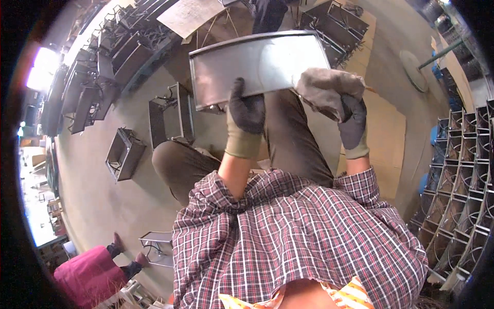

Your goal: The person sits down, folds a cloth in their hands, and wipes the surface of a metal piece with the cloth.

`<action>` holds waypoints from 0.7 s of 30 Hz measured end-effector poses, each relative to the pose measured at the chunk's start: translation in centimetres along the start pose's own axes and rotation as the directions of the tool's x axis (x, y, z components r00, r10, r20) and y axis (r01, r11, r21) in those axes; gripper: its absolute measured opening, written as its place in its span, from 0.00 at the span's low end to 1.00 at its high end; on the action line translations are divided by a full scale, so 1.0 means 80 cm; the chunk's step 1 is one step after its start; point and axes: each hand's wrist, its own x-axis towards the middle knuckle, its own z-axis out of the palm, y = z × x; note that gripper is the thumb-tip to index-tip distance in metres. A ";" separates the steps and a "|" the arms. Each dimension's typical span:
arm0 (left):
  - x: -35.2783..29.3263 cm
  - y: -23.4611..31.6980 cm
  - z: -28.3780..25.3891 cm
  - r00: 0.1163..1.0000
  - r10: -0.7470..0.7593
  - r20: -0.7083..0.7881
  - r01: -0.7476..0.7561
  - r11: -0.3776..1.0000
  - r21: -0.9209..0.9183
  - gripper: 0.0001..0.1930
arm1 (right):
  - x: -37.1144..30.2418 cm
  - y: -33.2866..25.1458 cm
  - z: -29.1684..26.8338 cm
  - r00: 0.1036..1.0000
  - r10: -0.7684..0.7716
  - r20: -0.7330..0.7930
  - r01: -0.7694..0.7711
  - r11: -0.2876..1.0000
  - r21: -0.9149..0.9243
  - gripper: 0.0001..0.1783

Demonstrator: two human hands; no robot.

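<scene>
A shiny rectangular metal panel with a raised rim is held up in front of my knees. My gloved left hand grips its near edge, with the thumb laid over the top face. In my gloved right hand is a crumpled grey-brown rag, which lies against the panel's right end. Part of the right hand's fingers is hidden behind the cloth. What is beneath the panel is mostly out of sight.
Dark metal frames stand on the floor at left, one boxlike, another larger. Many more are stacked at far left. Metal racks rise at right. Flattened cardboard lies nearby. A person in pink is lower left.
</scene>
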 end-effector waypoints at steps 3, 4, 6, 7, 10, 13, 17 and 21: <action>-0.042 -0.029 -0.025 0.988 -0.143 -0.050 0.141 0.989 -0.038 0.20 | -0.025 0.015 0.005 0.801 0.591 0.094 -0.471 0.526 0.708 0.17; -0.050 -0.035 -0.043 0.967 -0.246 -0.069 0.240 0.967 -0.083 0.21 | -0.036 0.018 0.004 0.798 0.594 0.096 -0.478 0.529 0.701 0.17; -0.075 -0.043 -0.092 0.930 -0.356 -0.090 0.343 0.930 -0.133 0.23 | -0.060 0.023 0.000 0.834 0.544 0.095 -0.486 0.641 0.594 0.17; -0.094 -0.045 -0.127 0.984 -0.176 0.011 0.129 0.757 0.640 0.21 | -0.068 0.031 -0.003 0.829 0.550 0.096 -0.494 0.642 0.587 0.17; -0.115 -0.055 -0.161 0.972 -0.135 0.194 -0.177 0.130 0.976 0.21 | -0.094 0.062 -0.011 0.695 0.686 0.217 -0.567 0.337 0.752 0.15; -0.096 -0.046 -0.174 0.720 -0.694 0.004 0.691 0.716 -0.099 0.22 | -0.126 0.101 -0.011 0.846 0.521 0.114 -0.533 0.814 0.230 0.15; -0.128 -0.061 -0.098 0.751 -0.600 -0.276 0.658 0.719 0.225 0.22 | -0.111 0.132 -0.055 0.834 0.549 0.063 -0.528 0.758 0.384 0.16; -0.103 -0.156 -0.079 0.863 -0.480 -0.158 0.394 0.441 0.807 0.17 | -0.108 0.288 -0.189 0.702 0.708 -0.077 -0.604 0.649 0.462 0.18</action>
